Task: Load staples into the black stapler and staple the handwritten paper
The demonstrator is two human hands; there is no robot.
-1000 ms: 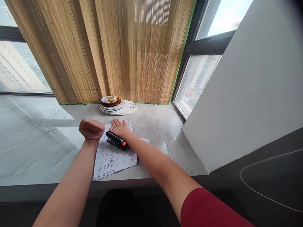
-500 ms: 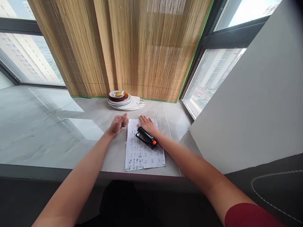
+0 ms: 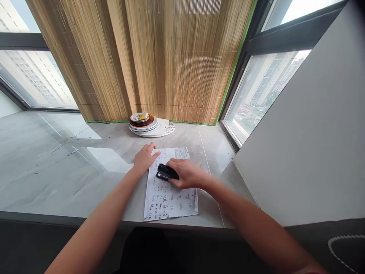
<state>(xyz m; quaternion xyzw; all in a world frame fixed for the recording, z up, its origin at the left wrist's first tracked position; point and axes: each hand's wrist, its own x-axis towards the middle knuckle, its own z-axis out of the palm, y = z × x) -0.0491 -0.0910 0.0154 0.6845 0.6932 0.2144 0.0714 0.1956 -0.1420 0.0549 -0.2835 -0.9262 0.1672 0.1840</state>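
Handwritten sheets of paper (image 3: 173, 205) lie on the grey marble-look sill, near its front edge. Over the middle of the paper is a black stapler (image 3: 164, 171), its nose pointing left. My right hand (image 3: 184, 173) is wrapped round the stapler's rear end, hiding its orange part. At the paper's upper left edge rests my left hand (image 3: 145, 156), fingers apart, thumb on the sheet and nothing in its grasp. Whether the stapler's jaws are around any paper I cannot tell.
Stacked plates (image 3: 142, 123) with a small yellow packet on top stand at the back, beside an oval white plate (image 3: 164, 129). Behind them hangs a bamboo blind (image 3: 148, 61). A white wall (image 3: 302, 144) slants along the right, and windows flank the blind.
My right hand has gone from lying flat on the paper to gripping the stapler, which has turned and shifted left. My left hand has uncurled and come down on the paper's edge.
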